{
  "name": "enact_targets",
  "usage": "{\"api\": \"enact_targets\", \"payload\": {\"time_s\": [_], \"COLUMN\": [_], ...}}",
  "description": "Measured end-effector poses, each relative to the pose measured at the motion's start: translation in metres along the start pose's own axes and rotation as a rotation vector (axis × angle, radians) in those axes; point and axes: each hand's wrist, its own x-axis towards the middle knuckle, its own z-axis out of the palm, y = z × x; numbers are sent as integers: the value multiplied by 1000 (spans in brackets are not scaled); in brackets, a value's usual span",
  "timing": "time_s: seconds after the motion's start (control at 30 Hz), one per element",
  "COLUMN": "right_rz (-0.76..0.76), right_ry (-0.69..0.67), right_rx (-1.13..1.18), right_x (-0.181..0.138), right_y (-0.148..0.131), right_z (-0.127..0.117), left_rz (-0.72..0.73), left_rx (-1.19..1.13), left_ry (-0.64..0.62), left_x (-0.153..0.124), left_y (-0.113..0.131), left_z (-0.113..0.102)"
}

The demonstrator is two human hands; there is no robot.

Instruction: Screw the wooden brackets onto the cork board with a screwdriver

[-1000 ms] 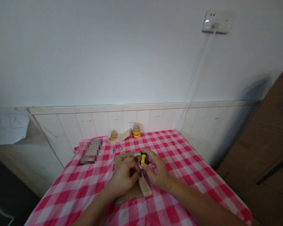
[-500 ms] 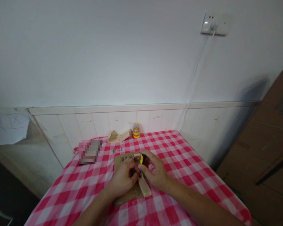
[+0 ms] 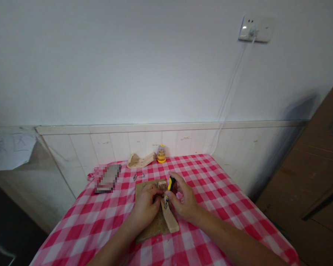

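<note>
In my right hand is a screwdriver with a yellow and black handle, its shaft slanting down toward a pale wooden piece. Small dark metal shows at the tip, too small to make out. My left hand is closed at the upper part of the wooden piece, fingertips pinched near the screwdriver; what lies between them is hidden. Under both hands is a brown board with dark writing on its far edge. A small wooden block shows just beyond my fingers.
A red-and-white checked cloth covers the table. Toward the wall stand a curved wooden part and a yellow-capped bit container. Small metal pieces lie nearer, with a blurred flat object at left. Cardboard leans at right.
My right hand has tilted the screwdriver more upright and drawn it slightly back, so its shaft now shows. My left hand stays almost in place; the view has shifted slightly.
</note>
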Motion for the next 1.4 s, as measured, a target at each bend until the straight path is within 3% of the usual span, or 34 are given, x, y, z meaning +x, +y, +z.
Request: {"api": "enact_targets", "payload": {"time_s": [0.43, 0.97, 1.4], "right_rz": [36, 5, 66], "right_ry": [116, -5, -66], "right_rx": [-39, -40, 46], "right_x": [0, -2, -4], "right_y": [14, 12, 12], "right_z": [5, 4, 7], "left_rz": [-22, 1, 7], "left_rx": [-1, -10, -13], "left_ry": [-4, -17, -24], "left_x": [-1, -2, -2], "left_y": [-2, 3, 2], "left_z": [3, 1, 1]}}
